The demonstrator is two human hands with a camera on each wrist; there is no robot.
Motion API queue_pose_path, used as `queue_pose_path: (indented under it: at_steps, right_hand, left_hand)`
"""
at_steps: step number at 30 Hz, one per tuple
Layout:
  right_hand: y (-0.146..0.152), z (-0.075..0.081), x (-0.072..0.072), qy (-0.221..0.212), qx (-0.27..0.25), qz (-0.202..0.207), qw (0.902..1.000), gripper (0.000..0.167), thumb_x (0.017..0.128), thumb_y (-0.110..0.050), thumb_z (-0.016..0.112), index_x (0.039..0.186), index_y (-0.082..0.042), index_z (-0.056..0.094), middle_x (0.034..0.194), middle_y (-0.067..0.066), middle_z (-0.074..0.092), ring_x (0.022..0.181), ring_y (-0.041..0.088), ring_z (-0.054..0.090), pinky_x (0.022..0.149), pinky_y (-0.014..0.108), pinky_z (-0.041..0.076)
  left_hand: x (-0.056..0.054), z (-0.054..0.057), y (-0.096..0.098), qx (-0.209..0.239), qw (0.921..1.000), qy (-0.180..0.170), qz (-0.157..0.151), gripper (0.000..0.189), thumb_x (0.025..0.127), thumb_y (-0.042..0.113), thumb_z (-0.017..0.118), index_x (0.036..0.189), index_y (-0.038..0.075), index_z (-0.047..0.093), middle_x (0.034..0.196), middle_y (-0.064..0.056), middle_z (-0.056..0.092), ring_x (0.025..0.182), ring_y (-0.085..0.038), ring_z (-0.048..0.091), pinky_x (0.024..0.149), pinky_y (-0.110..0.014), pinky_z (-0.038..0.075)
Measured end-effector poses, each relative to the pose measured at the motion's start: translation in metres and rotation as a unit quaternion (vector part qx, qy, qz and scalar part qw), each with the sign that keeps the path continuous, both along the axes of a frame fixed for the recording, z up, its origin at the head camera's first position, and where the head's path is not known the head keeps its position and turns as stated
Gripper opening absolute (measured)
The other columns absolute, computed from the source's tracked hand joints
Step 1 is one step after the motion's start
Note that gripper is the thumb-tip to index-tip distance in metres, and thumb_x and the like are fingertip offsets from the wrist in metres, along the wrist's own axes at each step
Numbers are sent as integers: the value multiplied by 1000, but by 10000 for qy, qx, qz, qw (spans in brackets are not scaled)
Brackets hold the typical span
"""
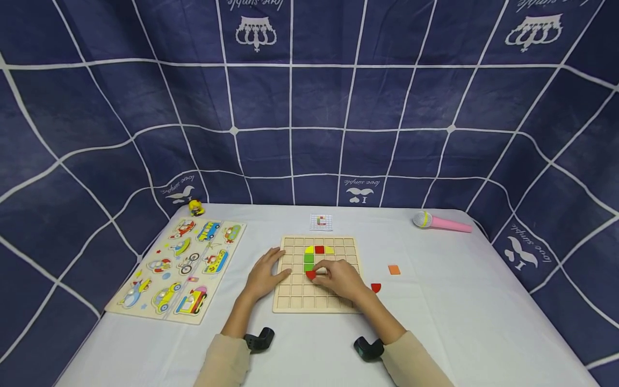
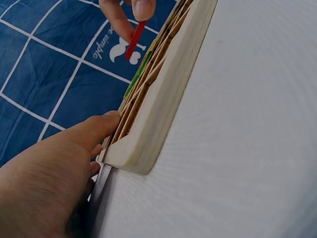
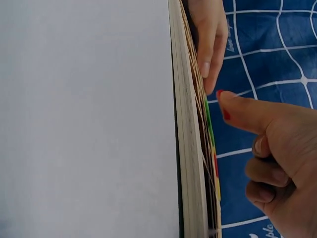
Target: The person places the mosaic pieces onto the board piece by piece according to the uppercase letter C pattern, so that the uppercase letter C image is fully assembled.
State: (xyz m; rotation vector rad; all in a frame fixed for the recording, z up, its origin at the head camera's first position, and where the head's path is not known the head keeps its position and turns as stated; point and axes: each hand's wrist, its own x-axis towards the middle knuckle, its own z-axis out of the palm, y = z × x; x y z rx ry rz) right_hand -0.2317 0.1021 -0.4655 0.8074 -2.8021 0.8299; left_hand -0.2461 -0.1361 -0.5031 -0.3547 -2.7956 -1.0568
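A wooden grid board (image 1: 295,304) lies on the white table in the head view. My left hand (image 1: 261,275) rests at its left edge, fingers extended along the side and thumb (image 2: 101,126) on the rim. Between thumb and fingertips, my right hand (image 1: 342,278) pinches a flat red piece (image 1: 310,275) with a rounded side, held just over the board below the green tiles (image 1: 309,258). Along the upper row sit a red square tile (image 1: 319,250) and two yellow rounded pieces, one left (image 1: 309,250) and one right (image 1: 330,250) of it.
Right of the board lie an orange square tile (image 1: 394,270) and another red rounded piece (image 1: 375,287). A small pattern card (image 1: 321,222) lies behind it. A vehicle puzzle board (image 1: 186,287) occupies the left, near a yellow figurine (image 1: 195,208). A pink toy microphone (image 1: 450,224) lies at back right.
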Motion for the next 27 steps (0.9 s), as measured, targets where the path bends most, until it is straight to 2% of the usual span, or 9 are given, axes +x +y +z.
queue_pose_path:
  at_steps: [13,27]
  right_hand:
    - [-6,-6,-2,-57,421,-37,9991,29,77,-36,74,99,-17,71,51,-11,42,47,4,34,42,20,29]
    - [-3,-4,0,-117,281,-107,9995,29,76,-34,75,101,-19,70,51,-11,40,47,4,34,43,21,29]
  left_hand:
    - [-1,0,1,-12,10000,-40,62,63,83,40,65,135,9,47,145,-14,34,134,-34,25,106,-53,22]
    - [0,0,1,-6,10000,-13,62,62,83,39,65,135,9,47,144,-14,34,133,-35,27,105,-53,24]
